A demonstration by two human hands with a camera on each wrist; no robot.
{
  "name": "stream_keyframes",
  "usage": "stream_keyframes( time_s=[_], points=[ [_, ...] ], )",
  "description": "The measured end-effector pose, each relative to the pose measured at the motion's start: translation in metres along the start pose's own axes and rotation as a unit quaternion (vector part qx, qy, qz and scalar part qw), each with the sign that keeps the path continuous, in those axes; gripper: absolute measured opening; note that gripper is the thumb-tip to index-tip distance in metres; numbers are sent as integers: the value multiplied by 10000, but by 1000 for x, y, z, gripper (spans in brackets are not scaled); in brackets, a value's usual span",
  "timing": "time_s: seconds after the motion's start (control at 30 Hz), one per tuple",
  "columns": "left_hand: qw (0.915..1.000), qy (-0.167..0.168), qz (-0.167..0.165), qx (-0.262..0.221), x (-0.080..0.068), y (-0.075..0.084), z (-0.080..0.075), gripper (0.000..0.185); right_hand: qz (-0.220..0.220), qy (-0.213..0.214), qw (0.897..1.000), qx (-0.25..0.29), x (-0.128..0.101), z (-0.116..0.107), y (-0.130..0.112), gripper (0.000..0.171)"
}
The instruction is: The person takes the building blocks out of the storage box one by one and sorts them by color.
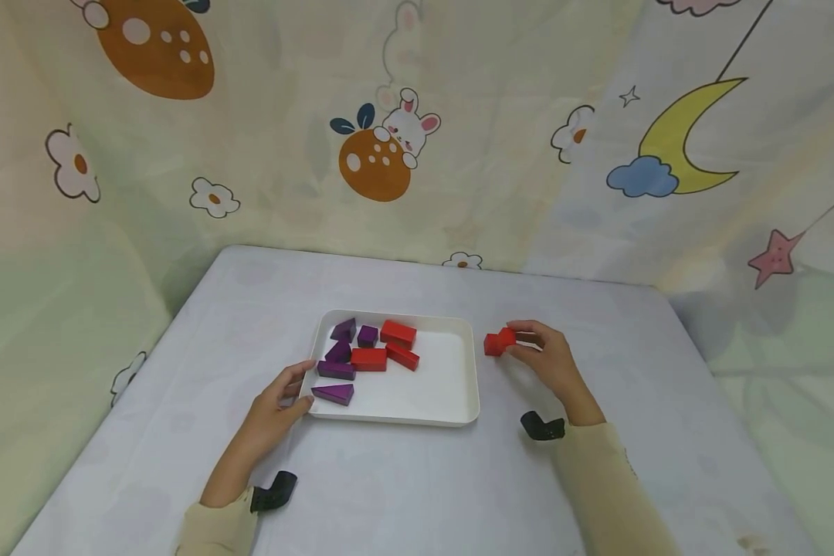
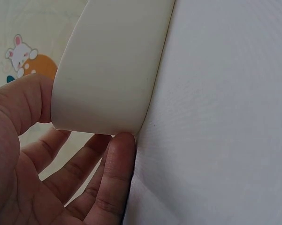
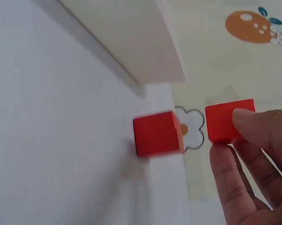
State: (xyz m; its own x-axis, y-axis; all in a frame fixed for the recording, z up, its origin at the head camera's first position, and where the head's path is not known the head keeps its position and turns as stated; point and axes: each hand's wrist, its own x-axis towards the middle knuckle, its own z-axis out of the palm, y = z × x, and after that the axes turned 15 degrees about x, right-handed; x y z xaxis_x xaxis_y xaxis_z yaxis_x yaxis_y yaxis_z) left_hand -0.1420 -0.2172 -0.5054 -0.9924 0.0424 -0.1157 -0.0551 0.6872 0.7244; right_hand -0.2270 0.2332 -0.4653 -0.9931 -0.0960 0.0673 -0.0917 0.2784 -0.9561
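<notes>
Nearest the person, the left hand rests at the near left corner of the white tray, fingers fairly straight and spread; the left wrist view shows the thumb lying against the tray's rounded corner wall and a fingertip touching its lower edge, so the hand steadies the tray rather than wrapping round it. Across the table, to the right of the tray, the right hand has its fingers curled and pinches a red cube between thumb and fingertips. A second red cube sits on the table just beside the held one, close to the tray's right wall; it is blurred in the right wrist view, and whether the two cubes touch cannot be told. In the tray, purple blocks cluster at the left side, a purple wedge nearest, and three red blocks lie toward the far middle. Beyond the table hangs a patterned curtain with rabbits and oranges.
</notes>
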Motion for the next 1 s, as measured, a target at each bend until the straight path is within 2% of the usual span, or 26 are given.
stream_keyframes(
  time_s=[0.23,0.6,0.87,1.0],
  points=[
    [10000,1,39,3,0,0,-2,59,197,67,9994,-291,9,-17,9,43],
    [10000,4,69,-7,0,-1,0,58,726,6,9955,-601,17,-15,30,44],
    [10000,2,66,-10,0,-1,0,58,839,41,9951,-519,15,-16,26,47],
    [9999,0,96,-39,-1,0,0,58,592,153,9963,-597,11,-15,14,49]
  ],
)
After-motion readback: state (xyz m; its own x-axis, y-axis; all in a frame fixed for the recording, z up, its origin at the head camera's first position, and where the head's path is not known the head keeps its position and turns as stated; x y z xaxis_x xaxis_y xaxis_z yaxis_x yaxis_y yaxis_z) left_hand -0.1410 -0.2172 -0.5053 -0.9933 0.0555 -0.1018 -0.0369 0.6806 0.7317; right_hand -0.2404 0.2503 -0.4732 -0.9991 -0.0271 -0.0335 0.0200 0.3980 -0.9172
